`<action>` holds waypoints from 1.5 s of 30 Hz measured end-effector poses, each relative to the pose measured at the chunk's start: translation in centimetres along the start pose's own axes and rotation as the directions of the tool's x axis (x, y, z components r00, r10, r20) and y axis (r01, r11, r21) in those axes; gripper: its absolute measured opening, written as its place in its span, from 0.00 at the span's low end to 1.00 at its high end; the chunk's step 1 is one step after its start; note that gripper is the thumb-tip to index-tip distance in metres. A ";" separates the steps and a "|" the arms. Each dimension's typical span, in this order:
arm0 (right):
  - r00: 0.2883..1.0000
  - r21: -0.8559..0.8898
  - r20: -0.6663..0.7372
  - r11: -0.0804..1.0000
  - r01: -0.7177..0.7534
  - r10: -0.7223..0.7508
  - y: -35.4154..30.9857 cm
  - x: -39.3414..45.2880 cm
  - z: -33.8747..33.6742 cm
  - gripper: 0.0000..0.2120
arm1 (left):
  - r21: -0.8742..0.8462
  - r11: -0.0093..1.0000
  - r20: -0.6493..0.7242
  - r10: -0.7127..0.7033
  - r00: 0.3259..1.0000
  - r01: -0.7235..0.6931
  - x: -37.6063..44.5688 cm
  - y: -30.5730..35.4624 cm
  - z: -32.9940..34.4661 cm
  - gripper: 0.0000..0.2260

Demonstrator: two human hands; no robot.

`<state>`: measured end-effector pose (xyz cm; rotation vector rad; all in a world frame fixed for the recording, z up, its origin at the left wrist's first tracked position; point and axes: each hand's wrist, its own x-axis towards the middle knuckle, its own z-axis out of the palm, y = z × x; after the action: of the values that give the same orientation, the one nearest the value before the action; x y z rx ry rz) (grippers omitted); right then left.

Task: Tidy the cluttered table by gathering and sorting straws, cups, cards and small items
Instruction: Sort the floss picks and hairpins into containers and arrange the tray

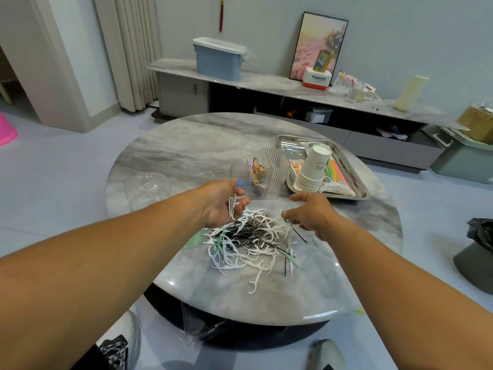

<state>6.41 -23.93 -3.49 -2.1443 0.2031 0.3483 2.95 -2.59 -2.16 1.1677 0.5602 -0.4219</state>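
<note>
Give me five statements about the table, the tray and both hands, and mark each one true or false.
1. The stack of white paper cups lies on its side in the rectangular metal tray. True.
2. The left hand holds white plastic floss picks. True.
3. The clear ribbed plastic organiser is empty. False: gold-coloured clips sit in one compartment.
4. The mixed pile of white floss picks and black hairpins lies inside the tray. False: it lies on the round grey marble table.
5. The right hand grips a cup. False: its fingers pinch at the pile's edge.
</note>
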 end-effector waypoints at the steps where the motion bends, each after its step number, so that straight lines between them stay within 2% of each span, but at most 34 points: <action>1: 1.000 0.014 -0.001 1.000 -0.009 0.009 0.0 0.0 -0.2 0.17 | -0.005 1.000 0.004 -0.007 1.000 0.007 0.0 0.0 0.1 0.14; 7: 0.998 0.196 -0.008 0.979 -0.062 0.065 -0.8 -0.2 -0.5 0.12 | -0.028 0.999 0.022 -0.017 1.000 0.018 -0.1 -0.2 0.6 0.19; 13: 0.991 0.428 0.014 0.895 -0.124 0.130 -1.4 -0.1 -1.0 0.10 | -0.101 0.994 0.032 -0.026 0.999 0.029 -0.5 -0.3 0.7 0.21; 17: 0.962 0.645 0.170 0.714 -0.272 0.213 -2.2 -0.4 -0.9 0.03 | -0.114 0.992 0.054 -0.038 0.998 0.044 -0.5 -0.4 0.8 0.24; 20: 0.934 0.720 0.306 0.598 -0.352 0.182 -2.8 -0.8 -0.3 0.02 | -0.113 0.991 0.094 -0.057 0.994 0.068 -0.7 -0.5 1.0 0.29; 22: 0.922 0.728 0.359 0.573 -0.376 0.148 -3.4 -1.1 0.3 0.03 | -0.109 0.990 0.150 -0.077 0.986 0.094 -0.8 -0.6 1.1 0.32; 25: 0.919 0.700 0.375 0.613 -0.366 0.121 -4.1 -1.7 1.4 0.03 | -0.097 0.987 0.271 -0.096 0.958 0.127 -1.1 -0.8 1.3 0.36; 27: 0.932 0.677 0.344 0.656 -0.333 0.118 -4.4 -1.9 1.9 0.02 | -0.100 0.986 0.323 -0.093 0.942 0.132 -1.3 -0.9 1.5 0.35; 29: 0.945 0.668 0.303 0.679 -0.303 0.123 -4.5 -2.0 2.2 0.03 | -0.091 0.989 0.320 -0.080 0.944 0.115 -1.3 -1.0 1.7 0.33; 33: 0.955 0.592 0.251 0.756 -0.280 0.158 -4.6 -2.3 1.9 0.05 | -0.111 0.991 0.320 -0.038 0.946 0.078 -1.5 -1.0 1.7 0.21; 36: 0.956 0.599 0.218 0.746 -0.290 0.196 -4.4 -2.2 1.6 0.05 | -0.122 0.990 0.356 -0.023 0.934 0.071 -1.5 -0.9 1.6 0.18; 40: 0.955 0.620 0.224 0.727 -0.294 0.195 -4.2 -2.1 1.5 0.05 | -0.026 1.000 0.386 0.012 0.922 -0.002 -1.4 -1.4 1.8 0.12; 45: 0.974 0.680 0.103 0.700 -0.218 0.203 -3.8 -1.1 1.3 0.07 | -0.030 0.999 0.363 0.030 0.931 -0.021 -1.3 -1.6 1.9 0.15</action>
<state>6.17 -20.71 -0.80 -1.3677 0.4919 0.3550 1.35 -4.93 -2.00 1.0384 0.2263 -0.5919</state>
